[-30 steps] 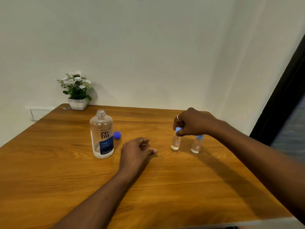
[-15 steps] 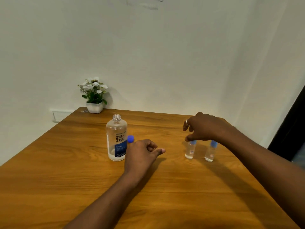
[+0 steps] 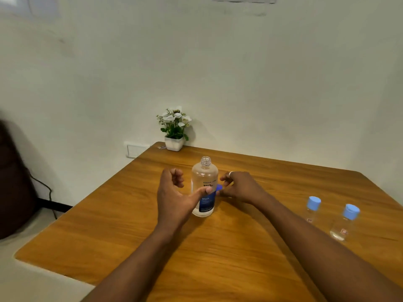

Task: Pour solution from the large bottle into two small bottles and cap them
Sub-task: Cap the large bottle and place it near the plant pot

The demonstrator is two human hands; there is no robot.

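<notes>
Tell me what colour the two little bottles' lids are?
Both light blue: farther lid, nearer lid. Head view shows them best.

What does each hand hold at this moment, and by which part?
The left hand holds nothing; its thumb only crosses in front of the large bottle. The right hand has fingertips at the side of the blue cap; a pinch cannot be told.

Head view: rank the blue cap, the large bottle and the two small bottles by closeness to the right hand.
1. blue cap, at the right hand fingertips.
2. large bottle, just left of the cap.
3. left small bottle, off to the right.
4. right small bottle, farther right.
</notes>
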